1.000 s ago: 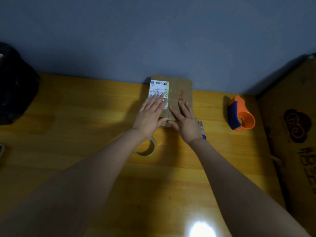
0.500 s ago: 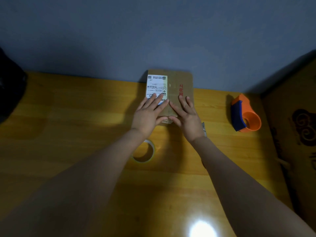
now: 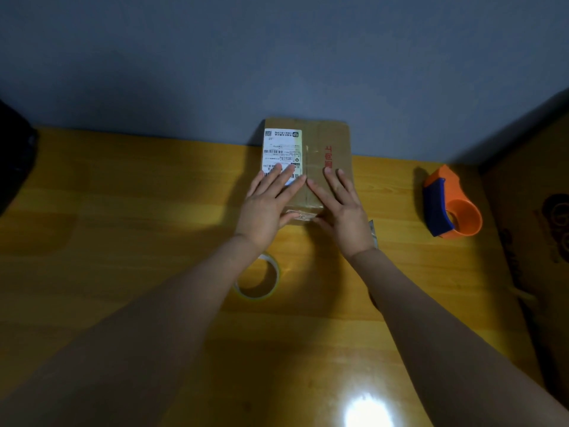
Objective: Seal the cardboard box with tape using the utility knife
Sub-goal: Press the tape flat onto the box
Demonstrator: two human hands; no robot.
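Both hands flat on the box

Left hand (image 3: 267,208) and right hand (image 3: 342,208) lay open, palms down, gripping nothing, on the box (image 3: 334,143) at the counter's (image 3: 123,195) far edge; tape roll (image 3: 258,278) lay near the box, dispenser (image 3: 451,204) well right.

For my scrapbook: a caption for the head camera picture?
Both hands, left hand and right hand, press flat on the cardboard box.

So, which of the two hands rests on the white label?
The left hand: its fingers cover the white shipping label on the brown cardboard box; the right hand lies on bare cardboard.
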